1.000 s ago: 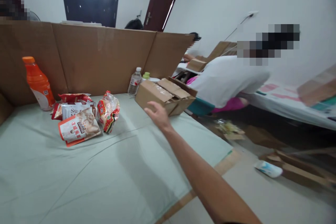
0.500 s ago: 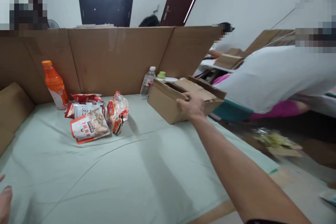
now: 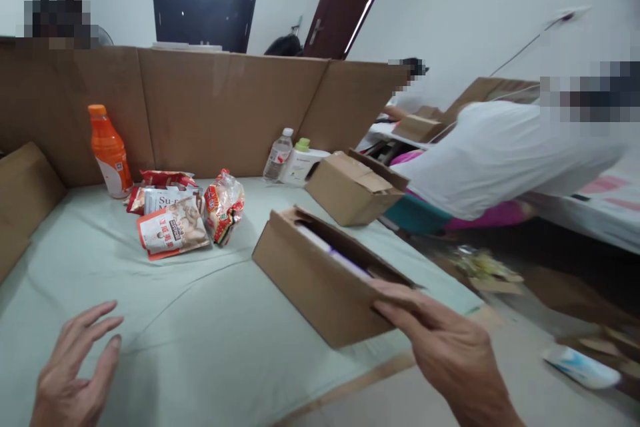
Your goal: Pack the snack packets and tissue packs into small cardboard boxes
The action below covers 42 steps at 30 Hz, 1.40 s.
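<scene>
My right hand (image 3: 435, 333) pinches the near end of an open cardboard box (image 3: 310, 287), thumb on the outside and fingers over the rim. White and purple items (image 3: 333, 253) show inside it; their kind is hidden. My left hand (image 3: 80, 363) is spread above the cloth at lower left, holding nothing. A second cardboard box (image 3: 353, 197) stands just behind the first. Left of the boxes are a clear plastic-wrapped snack pack (image 3: 223, 207), an orange-and-white snack pouch (image 3: 175, 230) and red packets (image 3: 167, 179).
A pale green cloth (image 3: 200, 313) covers the table. An orange drink bottle (image 3: 110, 157), a water bottle (image 3: 279, 159) and a white bottle with a green cap (image 3: 301, 163) stand before a cardboard screen (image 3: 230, 113). To the right, a person in a white shirt (image 3: 495, 157) leans over.
My right hand has drawn a box toward me, and the second box and the white bottle now show more fully. My left hand has come further into view.
</scene>
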Motion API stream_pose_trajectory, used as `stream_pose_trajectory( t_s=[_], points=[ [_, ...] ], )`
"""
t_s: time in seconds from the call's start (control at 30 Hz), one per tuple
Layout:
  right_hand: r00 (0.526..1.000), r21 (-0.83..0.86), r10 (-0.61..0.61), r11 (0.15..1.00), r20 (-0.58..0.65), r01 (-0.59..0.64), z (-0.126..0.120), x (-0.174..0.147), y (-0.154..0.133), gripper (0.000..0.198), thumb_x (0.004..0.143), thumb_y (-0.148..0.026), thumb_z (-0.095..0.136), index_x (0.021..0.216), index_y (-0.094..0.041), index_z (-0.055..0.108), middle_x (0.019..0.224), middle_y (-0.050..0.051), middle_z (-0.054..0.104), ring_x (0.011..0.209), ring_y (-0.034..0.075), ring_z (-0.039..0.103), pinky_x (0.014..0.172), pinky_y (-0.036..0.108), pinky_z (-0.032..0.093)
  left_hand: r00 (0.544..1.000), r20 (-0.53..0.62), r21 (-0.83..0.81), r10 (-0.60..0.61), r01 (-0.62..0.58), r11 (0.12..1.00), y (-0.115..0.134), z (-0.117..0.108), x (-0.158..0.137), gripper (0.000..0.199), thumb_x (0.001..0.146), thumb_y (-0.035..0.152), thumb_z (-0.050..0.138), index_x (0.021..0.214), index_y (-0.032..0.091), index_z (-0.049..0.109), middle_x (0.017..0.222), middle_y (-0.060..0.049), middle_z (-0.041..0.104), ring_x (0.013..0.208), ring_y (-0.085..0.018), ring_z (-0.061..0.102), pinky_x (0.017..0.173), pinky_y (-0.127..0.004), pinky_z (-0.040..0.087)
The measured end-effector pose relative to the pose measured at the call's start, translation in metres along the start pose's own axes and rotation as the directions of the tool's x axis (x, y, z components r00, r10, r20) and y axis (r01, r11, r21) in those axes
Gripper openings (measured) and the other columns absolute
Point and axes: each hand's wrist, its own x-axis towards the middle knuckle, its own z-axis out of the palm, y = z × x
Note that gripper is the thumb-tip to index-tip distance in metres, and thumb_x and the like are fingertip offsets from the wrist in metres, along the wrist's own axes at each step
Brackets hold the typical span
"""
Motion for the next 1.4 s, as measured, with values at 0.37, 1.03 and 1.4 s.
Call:
stream_pose_trajectory(
  t_s=[0.37,1.03,1.4],
  points=[
    [0.573,0.565,-0.434,0.823,0.696,-0.062,0.033,-0.025,-0.089,0.022,0.096,-0.043,0.062,0.111,-0.043,0.078,0.082,0.002,0.081,0.082,0.024,0.077,0.084,0.043,0.062,0.927,0.305,-0.353,0.22,-0.105,0.93,0.071,-0.028,-0.007,0.067,0.088,0.006,0.052,0.151,0.021,0.036,0.148,-0.011,0.051,0.142,-0.024,0.043,0.118,-0.042,0.04],
    [0.168,-0.083,-0.009,0.844,0.986,0.531,0.099,-0.01,-0.14,0.081,0.084,-0.018,0.057,0.161,-0.016,0.033,0.137,0.021,0.065,0.114,0.034,0.069,0.094,0.052,0.059,0.925,0.172,-0.405,0.339,-0.247,0.881,0.064,-0.018,-0.011,0.037,0.081,-0.003,0.044,0.108,0.019,0.055,0.094,-0.003,0.071,0.099,-0.021,0.066,0.094,-0.041,0.044],
    [0.69,-0.13,-0.321,0.847,0.649,0.516,0.021,0.009,-0.114,0.061,0.092,-0.038,0.054,0.152,-0.045,0.042,0.131,0.0,0.07,0.108,0.031,0.073,0.078,0.042,0.068,0.922,0.24,-0.324,0.305,-0.22,0.92,0.068,-0.033,-0.003,0.028,0.088,-0.003,0.039,0.099,0.018,0.054,0.085,0.0,0.064,0.083,-0.017,0.059,0.087,-0.036,0.041]
  ],
)
